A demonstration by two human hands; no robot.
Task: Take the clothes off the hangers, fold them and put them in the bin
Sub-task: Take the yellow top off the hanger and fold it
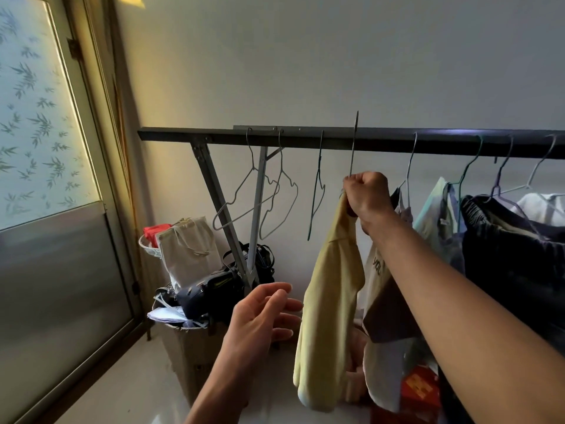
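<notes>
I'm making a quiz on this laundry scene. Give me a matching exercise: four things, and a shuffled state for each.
1 right hand
2 left hand
3 pale yellow cloth garment
4 thin green wire hanger

A hangs bare on the dark metal rail
B open, holding nothing
C grips the grey wire hanger
D dangles below the gripping hand

Pairs: 1-C, 2-B, 3-D, 4-A

A plain pale wall (336, 56) fills the back of the room. At the left stands a door (61, 286) with a frosted glass pane (33, 102) printed with bamboo leaves above a dull metal panel. Daylight glows through the pane, and a warm yellow cast lies along the door frame (104, 117). A dark metal clothes rail (382, 142) crosses the wall on grey slanted braces (216, 191). The floor (137, 393) is pale and glossy.
</notes>
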